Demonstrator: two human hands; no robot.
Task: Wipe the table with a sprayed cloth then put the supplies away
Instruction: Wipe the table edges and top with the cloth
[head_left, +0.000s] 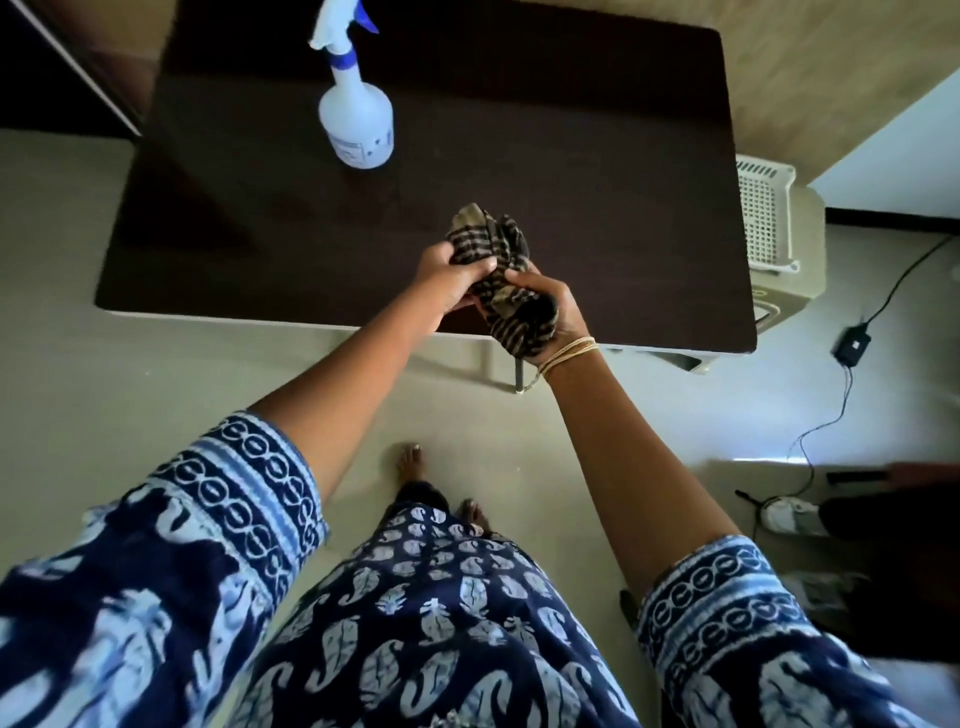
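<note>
A dark brown low table (571, 156) fills the upper middle of the head view. On its far left part stands a white spray bottle (356, 117) with a blue nozzle. Above the table's near edge both hands hold a bunched brown and tan striped cloth (493, 244). My left hand (452, 283) grips the cloth's upper left part. My right hand (556, 306), with thin bangles at the wrist, grips its lower part, which hangs over the table's edge.
A white perforated basket (766, 213) sits on a beige box just right of the table. A black adapter and cable (852, 343) lie on the floor to the right. My bare feet (410, 462) stand on the pale floor before the table.
</note>
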